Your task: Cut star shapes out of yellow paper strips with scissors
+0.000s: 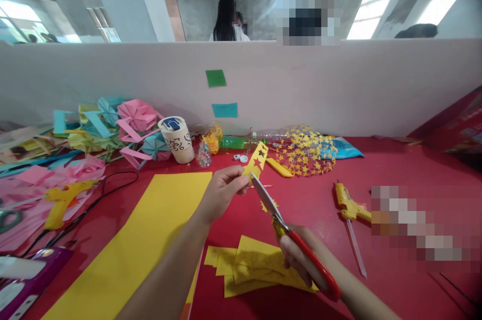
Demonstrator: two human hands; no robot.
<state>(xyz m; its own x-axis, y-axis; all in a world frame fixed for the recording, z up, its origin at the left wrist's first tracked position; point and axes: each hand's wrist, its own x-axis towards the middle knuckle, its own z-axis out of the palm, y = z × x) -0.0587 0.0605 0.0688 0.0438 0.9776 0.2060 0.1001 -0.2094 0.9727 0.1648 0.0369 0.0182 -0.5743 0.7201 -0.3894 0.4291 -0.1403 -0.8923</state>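
Pinched between the thumb and fingers of my left hand (222, 194) is a yellow paper strip (259, 154) with star-shaped holes in it. My right hand (301, 254) is closed round the red-handled scissors (265, 199), whose tips reach the strip's lower edge by my left thumb. A bit of yellow shows beside the scissors' pivot; I cannot make out what it is. Small yellow paper stars (268, 205) lie behind the blades. Below my hands is a loose stack of yellow paper pieces (252, 259), partly covered by my right hand.
A large yellow sheet (150, 219) lies under my left forearm. Glue guns (62, 204) rest on both sides of the red table. Behind stand a white cup (176, 141), folded paper pieces (137, 114), a green bottle (233, 142) and a star-covered clear object (309, 151). A power strip (48, 272) is at left.
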